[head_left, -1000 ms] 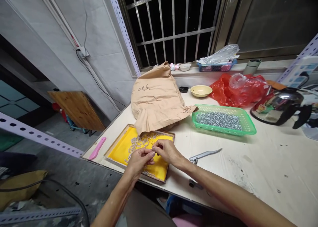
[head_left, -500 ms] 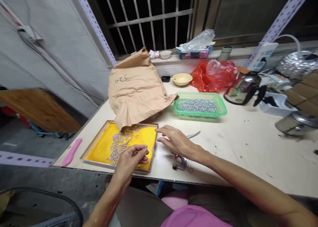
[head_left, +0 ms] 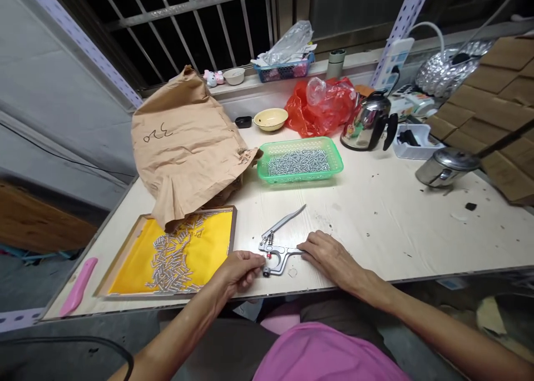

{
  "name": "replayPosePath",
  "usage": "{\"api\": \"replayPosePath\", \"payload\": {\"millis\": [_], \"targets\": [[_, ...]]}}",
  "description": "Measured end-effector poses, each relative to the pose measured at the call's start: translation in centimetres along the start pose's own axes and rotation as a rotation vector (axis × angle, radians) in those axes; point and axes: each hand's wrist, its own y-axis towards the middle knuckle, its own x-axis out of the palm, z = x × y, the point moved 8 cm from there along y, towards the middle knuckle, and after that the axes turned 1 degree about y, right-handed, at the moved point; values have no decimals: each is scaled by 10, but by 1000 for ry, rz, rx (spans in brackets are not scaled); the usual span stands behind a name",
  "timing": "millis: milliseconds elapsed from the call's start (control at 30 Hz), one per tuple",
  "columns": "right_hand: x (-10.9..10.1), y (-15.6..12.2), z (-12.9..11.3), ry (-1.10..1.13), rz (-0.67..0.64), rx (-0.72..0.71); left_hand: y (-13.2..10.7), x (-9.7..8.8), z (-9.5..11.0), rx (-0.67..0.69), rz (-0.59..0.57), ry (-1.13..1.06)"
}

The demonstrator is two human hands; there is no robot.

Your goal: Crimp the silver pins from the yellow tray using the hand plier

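Note:
Snap-fastener pliers (head_left: 280,258) with a silver frame, a spring and a raised upper handle lie near the table's front edge. My left hand (head_left: 240,270) is pinched, its fingertips right at the jaw of the pliers. The small metal piece between those fingers is mostly hidden. My right hand (head_left: 331,258) rests on the table, fingers curled around the end of the lower handle. To the left, a shallow tray (head_left: 234,225) with a yellow lining holds a heap of small metal pins (head_left: 171,258).
A brown paper bag (head_left: 187,147) overhangs the tray's back edge. Behind the pliers stands a green basket (head_left: 300,178) full of metal pins. A pink-handled tool (head_left: 79,286) lies far left. A kettle (head_left: 369,122), a metal pot (head_left: 446,167) and a red plastic bag (head_left: 300,111) are farther back.
My left hand has moved right, from over the tray to the pliers' jaw. My right hand has come down onto the lower handle, and the pliers have turned. The view has shifted right.

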Motion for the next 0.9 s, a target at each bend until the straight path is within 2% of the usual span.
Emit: {"api": "replayPosePath", "payload": {"millis": [200,633,800,900], "targets": [[9,0,4,30,-24,35,4,2,-4,-86,-4,18],[12,-4,2,-11,-20,60,7,7,-5,-286,-35,142],[2,0,1,-29,-83,48,10,8,-7,-316,-69,187],[-11,13,10,-52,-116,28,11,8,-8,-310,-79,183]]}}
